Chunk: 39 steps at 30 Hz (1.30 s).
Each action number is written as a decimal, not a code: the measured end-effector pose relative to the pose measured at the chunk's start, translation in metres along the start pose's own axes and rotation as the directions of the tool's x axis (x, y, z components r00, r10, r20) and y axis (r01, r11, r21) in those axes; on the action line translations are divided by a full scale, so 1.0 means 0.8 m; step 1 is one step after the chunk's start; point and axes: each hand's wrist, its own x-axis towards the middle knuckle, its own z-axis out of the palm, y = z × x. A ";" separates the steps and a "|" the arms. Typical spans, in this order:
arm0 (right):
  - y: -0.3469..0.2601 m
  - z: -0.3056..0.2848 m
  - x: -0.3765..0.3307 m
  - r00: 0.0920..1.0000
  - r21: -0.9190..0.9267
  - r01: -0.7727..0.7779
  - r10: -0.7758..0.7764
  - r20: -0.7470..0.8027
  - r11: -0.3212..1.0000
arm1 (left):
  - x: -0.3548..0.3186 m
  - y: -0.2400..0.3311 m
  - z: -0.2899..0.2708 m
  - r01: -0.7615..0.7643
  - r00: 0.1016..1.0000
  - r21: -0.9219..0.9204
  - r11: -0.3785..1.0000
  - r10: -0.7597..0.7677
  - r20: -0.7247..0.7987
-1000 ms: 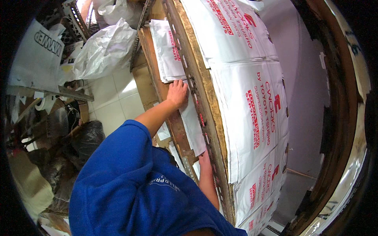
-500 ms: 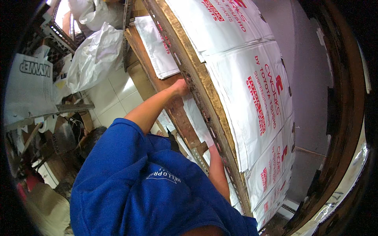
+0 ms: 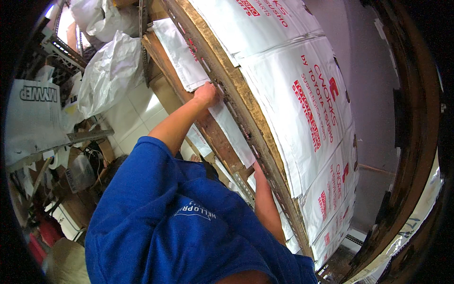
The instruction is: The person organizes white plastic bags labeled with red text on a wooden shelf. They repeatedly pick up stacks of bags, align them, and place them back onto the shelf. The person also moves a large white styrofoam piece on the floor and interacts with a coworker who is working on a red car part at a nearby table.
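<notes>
while the left hand [image 3: 206,94] reaches up along a bare forearm, it presses against a white sheet [image 3: 231,130] that lies on the lower shelf, just under the worn wooden edge [image 3: 246,102] of the bench top. its fingers curl onto the sheet's upper end, close against the slotted metal rail [image 3: 236,120] that runs along that edge; whether they pinch the sheet or only press on it, i cannot tell. the sheet runs down and to the right from the hand, long and narrow, with its far end near the right forearm.

the right hand [image 3: 257,166] is mostly hidden behind the rail and the edge; only the wrist and forearm show, rising toward the underside of the bench, so its grip cannot be told. it lies just past the lower end of the sheet.

on the bench top lie white bags [image 3: 302,99] with red print, overlapping in a row. another white sheet [image 3: 182,52] lies farther up the lower shelf, apart from the left hand. a blue shirt [image 3: 175,222] fills the lower middle. crumpled white plastic sacks [image 3: 111,71] sit to the left over a pale tiled floor [image 3: 137,118].
</notes>
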 end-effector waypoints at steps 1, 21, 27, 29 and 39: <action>-0.001 0.000 -0.001 1.000 0.001 0.001 -0.001 -0.005 1.000 | 0.005 -0.005 0.002 0.027 1.000 -0.050 0.998 -0.027 0.000; -0.024 0.022 -0.004 0.999 -0.050 0.037 -0.036 0.003 0.998 | 0.055 -0.077 0.100 -0.013 0.967 -0.687 0.727 -0.167 -0.195; 0.009 0.017 -0.004 0.999 -0.046 0.001 -0.003 -0.032 0.999 | 0.044 -0.058 0.098 -0.210 0.948 -0.614 0.761 0.006 -0.317; 0.022 0.005 -0.018 0.997 -0.023 -0.012 0.010 -0.079 1.000 | 0.028 -0.019 0.071 -0.202 0.972 -0.645 0.737 0.071 -0.224; 0.014 0.019 -0.016 0.998 -0.099 -0.007 0.001 -0.057 0.995 | 0.006 -0.012 0.065 -0.162 0.978 0.100 0.982 0.173 -0.117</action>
